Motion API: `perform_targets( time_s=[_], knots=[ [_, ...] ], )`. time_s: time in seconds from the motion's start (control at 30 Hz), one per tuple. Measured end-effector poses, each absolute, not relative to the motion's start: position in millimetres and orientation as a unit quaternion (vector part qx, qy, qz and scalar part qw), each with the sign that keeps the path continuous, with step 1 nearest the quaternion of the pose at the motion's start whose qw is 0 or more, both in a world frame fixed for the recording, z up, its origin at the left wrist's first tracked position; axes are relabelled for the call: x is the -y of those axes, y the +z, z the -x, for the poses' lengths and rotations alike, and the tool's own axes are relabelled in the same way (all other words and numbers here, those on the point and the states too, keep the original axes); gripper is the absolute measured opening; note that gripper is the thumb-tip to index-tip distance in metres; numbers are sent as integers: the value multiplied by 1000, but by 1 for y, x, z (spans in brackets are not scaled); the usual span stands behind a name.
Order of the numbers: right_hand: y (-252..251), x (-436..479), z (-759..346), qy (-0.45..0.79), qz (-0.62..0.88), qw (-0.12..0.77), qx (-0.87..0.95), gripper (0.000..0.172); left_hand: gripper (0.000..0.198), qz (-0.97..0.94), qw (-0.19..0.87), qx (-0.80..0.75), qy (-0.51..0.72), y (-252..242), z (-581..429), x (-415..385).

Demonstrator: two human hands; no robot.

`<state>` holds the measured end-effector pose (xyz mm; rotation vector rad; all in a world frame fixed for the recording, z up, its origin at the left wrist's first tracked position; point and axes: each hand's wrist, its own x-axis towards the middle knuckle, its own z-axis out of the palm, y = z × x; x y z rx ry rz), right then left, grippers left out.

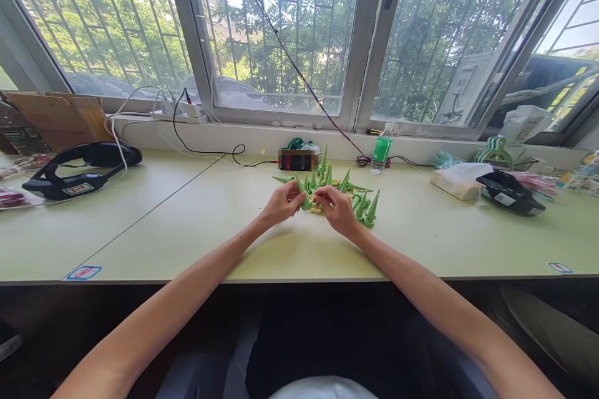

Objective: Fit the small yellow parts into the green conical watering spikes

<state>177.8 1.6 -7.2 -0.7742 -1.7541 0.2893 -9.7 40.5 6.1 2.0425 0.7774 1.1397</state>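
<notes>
My left hand [282,204] is closed around a green plastic cone-shaped spike [305,202], its tip pointing up. Close beside it, my right hand [337,207] has thumb and fingers pinched together at the spike's base; anything between those fingertips is too small to make out. Behind both hands lies a pile of similar green spikes [323,162] with small yellow parts among them. Several more spikes [371,211] stand and lean just right of my right hand.
At the pile's back edge lies a dark phone-like device [298,161] on a cable. A green-labelled bottle [382,148] stands near the windowsill. Black headsets [79,169] lie left and right, with a tissue box [456,182] at right. The table's front edge runs below my forearms.
</notes>
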Motion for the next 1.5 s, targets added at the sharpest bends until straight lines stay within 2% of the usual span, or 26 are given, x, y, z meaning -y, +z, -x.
perform_targets(
  time_s=[0.47,0.77,1.1,1.5],
  knots=[
    [-9,-4,-178,189,336,574,722,19,30,-755,399,-266,448,7,11,-40],
    [-9,-6,-178,169,373,558,721,19,30,-750,404,-271,448,12,11,-35],
    [-15,-10,-180,170,404,519,734,27,30,-757,409,-259,438,7,11,-39],
    [-18,-11,-180,98,424,483,760,43,28,-782,372,-263,425,5,9,-37]
  ],
)
